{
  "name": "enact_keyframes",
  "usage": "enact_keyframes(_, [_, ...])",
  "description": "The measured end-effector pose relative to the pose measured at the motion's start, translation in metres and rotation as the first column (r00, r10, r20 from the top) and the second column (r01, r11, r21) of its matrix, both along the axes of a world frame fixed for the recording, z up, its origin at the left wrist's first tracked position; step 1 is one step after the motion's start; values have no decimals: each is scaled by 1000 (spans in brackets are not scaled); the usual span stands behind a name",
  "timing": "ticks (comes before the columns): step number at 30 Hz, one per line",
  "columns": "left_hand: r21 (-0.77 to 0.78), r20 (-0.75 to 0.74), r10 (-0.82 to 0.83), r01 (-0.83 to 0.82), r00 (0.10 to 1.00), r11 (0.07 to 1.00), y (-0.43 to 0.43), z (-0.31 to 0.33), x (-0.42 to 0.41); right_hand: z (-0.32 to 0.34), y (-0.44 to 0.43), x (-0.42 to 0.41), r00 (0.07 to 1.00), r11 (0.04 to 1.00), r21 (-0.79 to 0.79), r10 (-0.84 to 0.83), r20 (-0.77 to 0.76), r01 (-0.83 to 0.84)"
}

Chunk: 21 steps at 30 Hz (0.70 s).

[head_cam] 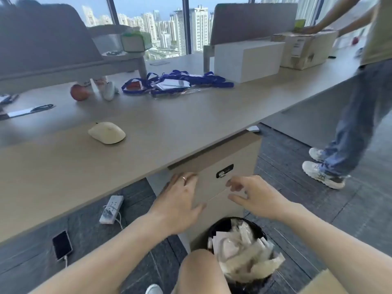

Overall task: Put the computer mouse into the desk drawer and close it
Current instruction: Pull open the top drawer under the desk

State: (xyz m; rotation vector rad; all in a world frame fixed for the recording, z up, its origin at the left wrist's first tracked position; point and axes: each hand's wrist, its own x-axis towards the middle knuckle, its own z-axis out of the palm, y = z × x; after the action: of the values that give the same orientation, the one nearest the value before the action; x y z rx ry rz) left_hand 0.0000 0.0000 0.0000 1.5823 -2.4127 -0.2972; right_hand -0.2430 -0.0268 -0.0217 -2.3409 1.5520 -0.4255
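Note:
A cream computer mouse (pixel 107 132) lies on the beige desk top (pixel 169 132), left of centre. Under the desk's front edge stands a beige drawer cabinet; its top drawer (pixel 214 177) looks shut and has a dark lock plate on its front. My left hand (pixel 180 198) rests flat against the left part of that drawer front, fingers spread, a ring on one finger. My right hand (pixel 250 194) hovers just in front of the drawer's right part, fingers curled apart and holding nothing. Both hands are well below and right of the mouse.
A black waste bin (pixel 239 255) full of plastic wrappers stands by my knee, below the drawers. A power strip (pixel 111 209) and a phone (pixel 62 247) lie on the floor. Blue lanyards (pixel 174 82), an apple (pixel 79 92) and boxes sit on the desk. Another person (pixel 350 124) stands at the right.

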Motion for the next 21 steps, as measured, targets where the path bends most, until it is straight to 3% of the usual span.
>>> enact_keyframes(5, [-76, -13, 74, -75, 997, 994, -13, -11, -6, -23, -36, 17, 899, 912, 276, -370, 234, 304])
enact_keyframes(7, [-125, 27, 95, -91, 995, 988, -14, -11, -10, -27, -51, 25, 746, 818, 485, -526, 409, 311])
enact_keyframes(10, [-175, 94, 139, -121, 986, 977, -18, -6, -13, -32, -70, 36, 549, 692, 674, -680, 486, 259])
enact_keyframes(14, [-218, 207, 191, -145, 960, 965, -23, -1, -21, -36, -78, 44, 392, 596, 775, -778, 491, 210])
enact_keyframes(17, [-237, 291, 218, -150, 932, 960, -25, 2, -24, -34, -74, 47, 311, 579, 805, -794, 522, 128])
enact_keyframes(21, [-242, 327, 214, -138, 921, 961, -27, 3, -23, -39, -72, 48, 302, 602, 788, -781, 546, 131])
